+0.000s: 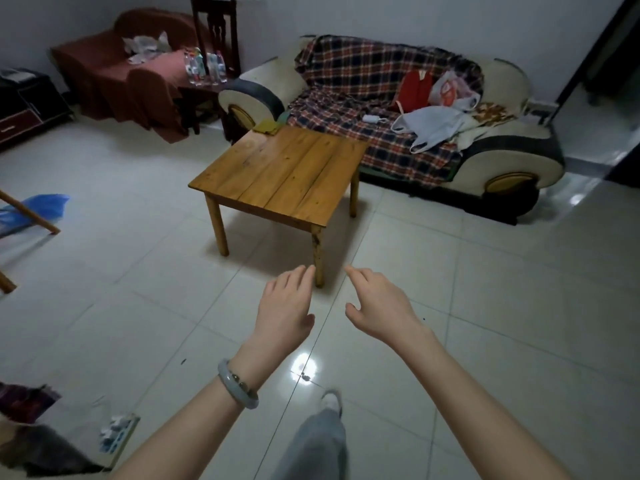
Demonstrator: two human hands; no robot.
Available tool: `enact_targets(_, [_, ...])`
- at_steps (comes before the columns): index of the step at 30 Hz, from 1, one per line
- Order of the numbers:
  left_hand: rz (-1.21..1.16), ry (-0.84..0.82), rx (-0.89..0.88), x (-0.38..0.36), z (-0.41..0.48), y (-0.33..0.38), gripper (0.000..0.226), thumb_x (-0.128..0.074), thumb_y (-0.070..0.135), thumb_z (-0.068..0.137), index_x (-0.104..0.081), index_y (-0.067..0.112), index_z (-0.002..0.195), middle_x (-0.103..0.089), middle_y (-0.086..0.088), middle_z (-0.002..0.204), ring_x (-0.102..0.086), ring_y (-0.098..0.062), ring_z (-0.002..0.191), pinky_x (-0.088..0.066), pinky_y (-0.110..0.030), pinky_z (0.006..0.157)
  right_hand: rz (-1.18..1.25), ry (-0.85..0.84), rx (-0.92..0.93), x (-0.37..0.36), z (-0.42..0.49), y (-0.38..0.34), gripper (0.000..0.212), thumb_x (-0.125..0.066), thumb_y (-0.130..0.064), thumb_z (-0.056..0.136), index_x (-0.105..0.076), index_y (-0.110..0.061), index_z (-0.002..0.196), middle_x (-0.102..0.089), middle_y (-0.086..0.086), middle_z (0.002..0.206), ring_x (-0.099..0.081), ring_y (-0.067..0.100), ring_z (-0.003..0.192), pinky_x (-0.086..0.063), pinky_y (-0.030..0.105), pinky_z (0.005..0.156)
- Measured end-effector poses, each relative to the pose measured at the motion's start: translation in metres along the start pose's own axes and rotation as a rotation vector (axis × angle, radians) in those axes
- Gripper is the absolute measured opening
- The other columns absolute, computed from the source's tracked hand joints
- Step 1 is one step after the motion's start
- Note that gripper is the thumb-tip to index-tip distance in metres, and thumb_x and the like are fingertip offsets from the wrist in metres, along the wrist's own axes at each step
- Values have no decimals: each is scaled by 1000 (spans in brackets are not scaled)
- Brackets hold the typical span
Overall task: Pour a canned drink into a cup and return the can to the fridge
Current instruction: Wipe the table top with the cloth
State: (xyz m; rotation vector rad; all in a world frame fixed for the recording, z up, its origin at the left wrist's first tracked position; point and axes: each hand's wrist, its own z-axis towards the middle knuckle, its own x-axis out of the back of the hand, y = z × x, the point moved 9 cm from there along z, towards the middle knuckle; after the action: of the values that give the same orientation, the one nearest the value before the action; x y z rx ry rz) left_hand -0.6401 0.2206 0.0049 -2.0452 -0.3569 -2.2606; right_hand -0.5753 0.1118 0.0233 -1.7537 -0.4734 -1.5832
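A: Largest item?
B: Tiled floor (138, 209), pale, glossy, with a bright light reflection near the person's feet.

A: Next?
B: Two-seat sofa (512, 161), cream and dark, against the far wall. A plaid blanket (349, 77) is draped over its back and seat. Clothes and a plastic bag (450, 90) lie on its right half.

A: And at the far left?
B: Armchair (104, 64) under a dark red cover, with crumpled white material on the seat.

A: The counter?
B: Low wooden counter (284, 174), plank top, four legs, just in front of the sofa. Its top is bare wood.

A: Smaller goods?
B: Cluster of plastic bottles (204, 67) on a dark stand between armchair and sofa.

A: The hands?
B: Left hand (284, 306) and right hand (377, 303), both raised over the floor, palms down, fingers loosely spread, holding nothing. A pale bangle (237, 384) sits on the left wrist.

A: Can, cup, fridge?
B: None can be located from this view.
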Motion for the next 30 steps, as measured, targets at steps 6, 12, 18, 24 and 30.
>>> enact_targets(6, [-6,-9,-74,-19,99,38,85,-69,30,80,-20,13,148,-31,-5,151,-30,-23,136,-27,-35,108,-22,7,-71,14,55,82,66,-51,-25,87,-23,-15,145,-47,5,135,-46,25,119,-44,34,83])
enact_targets(12, [-7,-13,-93,-28,217,57,84,-68,24,78,-21,12,147,-33,-6,149,-32,-24,135,-29,-34,105,-50,-15,-103,32,141,161,67,-51,-28,86,-22,-16,145,-44,5,138,-44,26,122,-44,36,88])
enact_targets(18, [-5,-22,-124,-32,319,72,83,-68,16,75,-25,9,146,-36,-9,147,-36,-27,133,-31,-37,105,-46,-13,-109,52,221,221,66,-51,-28,87,-23,-16,145,-44,4,139,-44,24,123,-43,36,90])
enact_targets(24, [6,-53,-114,-42,396,84,82,-70,20,76,-27,8,145,-38,-10,146,-38,-27,131,-33,-37,102,-25,-5,-96,64,288,273,65,-53,-27,86,-25,-16,144,-46,4,137,-46,24,122,-44,35,88])
enact_targets(30, [55,-51,-52,-63,487,88,83,-67,25,80,-19,10,147,-30,-9,150,-32,-25,134,-29,-34,105,-22,-28,-13,68,371,334,66,-54,-26,85,-26,-14,144,-47,5,137,-46,24,121,-45,35,88])
